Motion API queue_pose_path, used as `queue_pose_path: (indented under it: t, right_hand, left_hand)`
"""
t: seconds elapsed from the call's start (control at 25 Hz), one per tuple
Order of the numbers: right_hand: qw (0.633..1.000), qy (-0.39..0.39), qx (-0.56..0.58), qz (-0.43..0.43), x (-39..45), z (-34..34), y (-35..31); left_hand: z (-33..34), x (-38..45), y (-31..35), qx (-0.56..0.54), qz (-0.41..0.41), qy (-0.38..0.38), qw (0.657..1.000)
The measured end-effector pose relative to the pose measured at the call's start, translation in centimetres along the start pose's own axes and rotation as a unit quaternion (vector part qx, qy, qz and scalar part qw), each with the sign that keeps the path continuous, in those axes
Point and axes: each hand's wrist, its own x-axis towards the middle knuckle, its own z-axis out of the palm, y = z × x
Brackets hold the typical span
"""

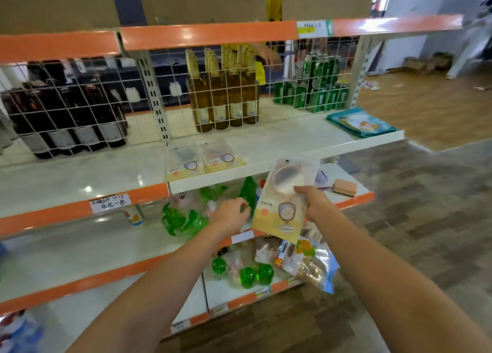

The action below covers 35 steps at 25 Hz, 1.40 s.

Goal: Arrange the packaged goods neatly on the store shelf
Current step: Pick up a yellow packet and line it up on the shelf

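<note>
My right hand (314, 202) grips a flat yellow-and-clear packet holding a round hand mirror (282, 201), held upright in front of the shelves. Two matching mirror packets (183, 163) (221, 154) lie flat side by side near the front edge of the white middle shelf (266, 142). My left hand (230, 216) hovers just left of the held packet, fingers loosely curled with nothing in them, over green plastic bottles (181, 219) on the shelf below.
Behind a wire grid stand dark bottles (66, 118), amber bottles (223, 97) and green cans (314, 86). A teal packet (359, 122) lies at the shelf's right end. A wooden brush (344, 187) and mixed bagged goods (306, 262) sit on lower shelves. Another person's hand (270, 57) shows behind the grid.
</note>
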Motion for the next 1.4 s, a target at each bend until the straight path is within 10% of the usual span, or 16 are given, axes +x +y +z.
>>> queue_pose_path:
  t: [0.36,0.56,1.04,1.4]
  right_hand:
    - [0.992,-0.116,-0.044,0.034,1.0,9.3,-0.4]
    - [0.979,-0.188,-0.059,0.052,0.3,14.6,0.2]
    - [0.984,-0.141,-0.107,-0.025,2.6,23.9,-1.9]
    - [0.993,-0.061,-0.1,-0.034,5.6,24.6,-1.2]
  left_hand:
    - [-5.8,1.7,-3.4,-0.211,-0.121,0.034,0.969]
    - [-8.9,2.8,-5.9,-0.492,-0.19,0.05,0.848]
    - [-16.1,6.2,-16.3,-0.564,-0.231,0.091,0.787]
    - [-17.1,9.6,-25.4,-0.483,-0.315,0.15,0.803]
